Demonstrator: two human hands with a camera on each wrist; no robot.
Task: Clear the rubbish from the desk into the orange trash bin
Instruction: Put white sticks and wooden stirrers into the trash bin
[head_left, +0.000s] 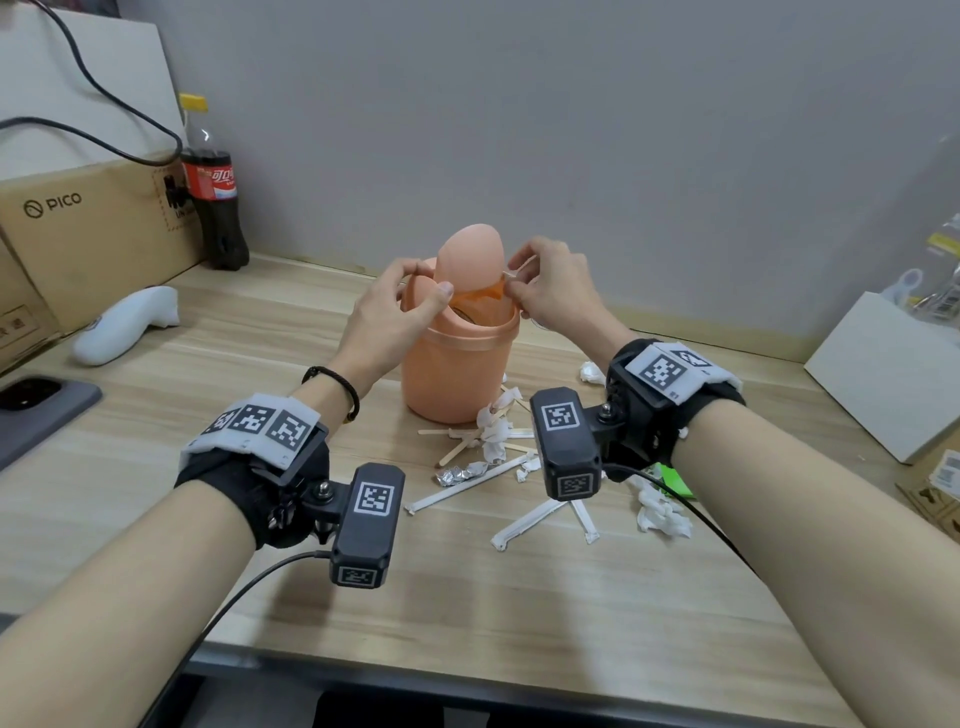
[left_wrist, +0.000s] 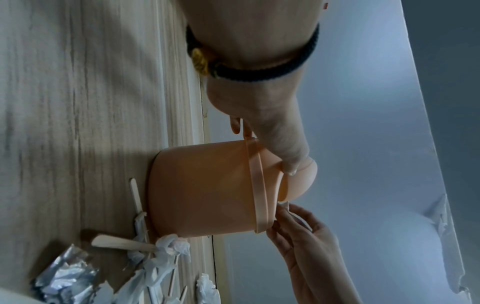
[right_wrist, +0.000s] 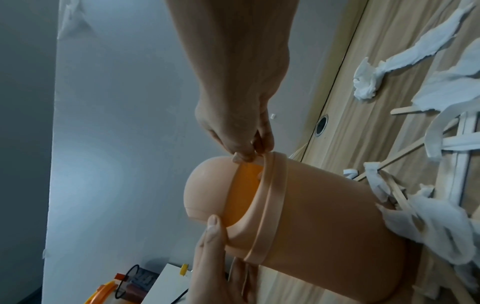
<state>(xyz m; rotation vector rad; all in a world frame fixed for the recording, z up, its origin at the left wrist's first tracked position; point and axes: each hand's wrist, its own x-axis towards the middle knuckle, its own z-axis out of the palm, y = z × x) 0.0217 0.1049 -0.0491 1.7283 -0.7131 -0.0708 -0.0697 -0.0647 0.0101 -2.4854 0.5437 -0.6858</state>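
Note:
The orange trash bin (head_left: 457, 364) stands mid-desk, its swing flap (head_left: 470, 254) tipped upright so the mouth is open. My left hand (head_left: 400, 306) grips the bin's top ring, thumb (left_wrist: 288, 164) against the cover. My right hand (head_left: 545, 291) pinches a small white paper scrap (head_left: 511, 273) at the right side of the opening; the scrap (left_wrist: 284, 205) also shows in the left wrist view. Rubbish lies in front and to the right of the bin: wooden sticks (head_left: 460, 447), long white wrappers (head_left: 467, 486), crumpled foil (head_left: 457, 474), tissue (head_left: 662, 512).
A cola bottle (head_left: 213, 182) and a PICO cardboard box (head_left: 88, 234) stand at the back left. A white controller (head_left: 124, 325) and a phone (head_left: 36, 410) lie on the left. A white box (head_left: 883, 379) sits at the right.

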